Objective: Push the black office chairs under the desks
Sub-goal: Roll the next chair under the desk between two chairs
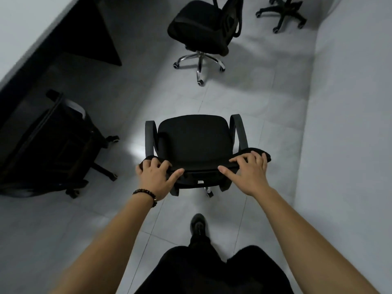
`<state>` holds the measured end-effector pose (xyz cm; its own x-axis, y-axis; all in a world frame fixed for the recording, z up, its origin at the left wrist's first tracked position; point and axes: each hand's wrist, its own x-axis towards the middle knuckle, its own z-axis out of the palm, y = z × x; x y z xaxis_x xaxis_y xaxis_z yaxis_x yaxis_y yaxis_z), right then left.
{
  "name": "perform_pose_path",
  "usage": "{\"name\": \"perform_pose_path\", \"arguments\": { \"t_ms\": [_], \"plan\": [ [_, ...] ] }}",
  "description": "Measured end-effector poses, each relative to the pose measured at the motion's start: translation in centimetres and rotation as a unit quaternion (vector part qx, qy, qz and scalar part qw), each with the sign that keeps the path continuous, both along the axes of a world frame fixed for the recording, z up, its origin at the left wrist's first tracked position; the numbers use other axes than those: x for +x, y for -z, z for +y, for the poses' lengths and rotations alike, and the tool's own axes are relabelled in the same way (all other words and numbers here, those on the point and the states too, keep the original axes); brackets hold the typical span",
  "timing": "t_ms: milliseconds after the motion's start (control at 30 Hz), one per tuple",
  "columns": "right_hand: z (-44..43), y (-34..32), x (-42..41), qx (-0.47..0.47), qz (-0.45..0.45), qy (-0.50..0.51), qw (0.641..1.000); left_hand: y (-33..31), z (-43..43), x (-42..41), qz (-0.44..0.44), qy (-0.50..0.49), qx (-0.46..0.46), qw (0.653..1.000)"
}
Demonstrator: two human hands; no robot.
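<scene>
on the far left we see a desk (25,22) with a white top and a dark side. a left chair (53,149) stands low beside it. it is dark there, so we think its seat is tucked under the desk, but we cannot be sure. its wheels stick out onto the floor (118,98).

next comes our left hand (156,177), with a bead band (146,194) on the wrist. its fingers curl over the top of the back of the near chair (193,141), at the left end. the thumb points in along the near side. so this hand holds the chair back.

the near chair is right in front of us, out on the open floor, well apart from the desk. its seat faces away from us. our black shoe (198,224) is just behind it.

our right hand (248,172) holds the right end of the same chair back. its fingers bend over the top and the thumb points in toward the left hand. the seat lies just past both hands, between them.

further off, a far chair (199,28) with a shiny base stands on the floor. to its right we see the black chair base (284,13) of one more. a white top (350,102) fills the right side.
</scene>
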<state>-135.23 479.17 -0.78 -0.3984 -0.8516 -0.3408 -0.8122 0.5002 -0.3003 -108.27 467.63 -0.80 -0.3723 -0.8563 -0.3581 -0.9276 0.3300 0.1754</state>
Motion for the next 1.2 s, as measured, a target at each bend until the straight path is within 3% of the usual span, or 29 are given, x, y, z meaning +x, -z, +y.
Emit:
{"name": "perform_pose_path", "arguments": {
  "t_ms": [300, 533, 800, 1200],
  "plan": [
    [-18.0, 0.3, -2.9, 0.003, -0.006, -0.072, 0.997, -0.1, -14.3, -1.5, -0.011, -0.060, -0.008, 0.998],
    [-39.2, 1.7, -7.3, -0.028, 0.003, -0.175, 0.984, 0.0, -29.3, -5.1, -0.031, -0.173, 0.000, 0.984],
    [-61.0, 0.2, -11.0, 0.012, 0.016, -0.306, 0.952, -0.3, -42.5, -10.1, -0.024, -0.307, 0.014, 0.951],
    [-87.5, -0.1, -0.7, 0.024, 0.003, -0.393, 0.919, 0.0, -64.0, -1.6, -0.036, -0.403, -0.005, 0.915]
  ]
}}
